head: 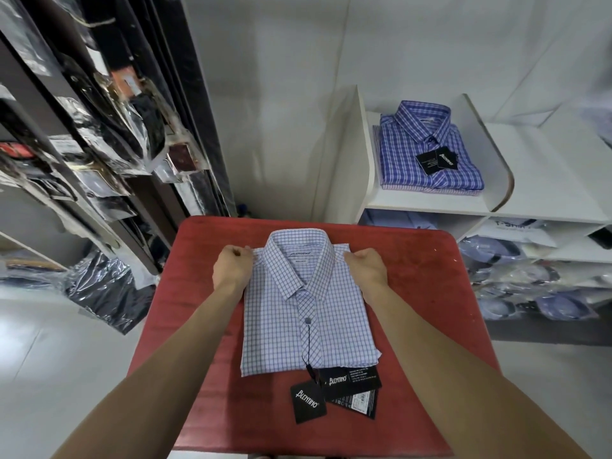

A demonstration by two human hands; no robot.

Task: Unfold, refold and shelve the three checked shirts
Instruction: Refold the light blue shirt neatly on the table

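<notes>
A folded pale blue checked shirt (308,309) lies collar-up on the red table (430,286). Its black hang tags (334,392) trail off the near hem. My left hand (231,265) pinches the shirt's left shoulder edge beside the collar. My right hand (367,268) grips the right shoulder edge, fingers curled under the fabric. A darker blue checked shirt (427,150) with a black tag lies folded on top of a paler one on the white shelf (424,202) at the back right.
A dark rack of plastic-wrapped goods (99,144) stands along the left. A black plastic bag (106,293) hangs beside the table's left edge. Lower shelf compartments (530,276) at right hold several bagged blue shirts. A white wall is behind.
</notes>
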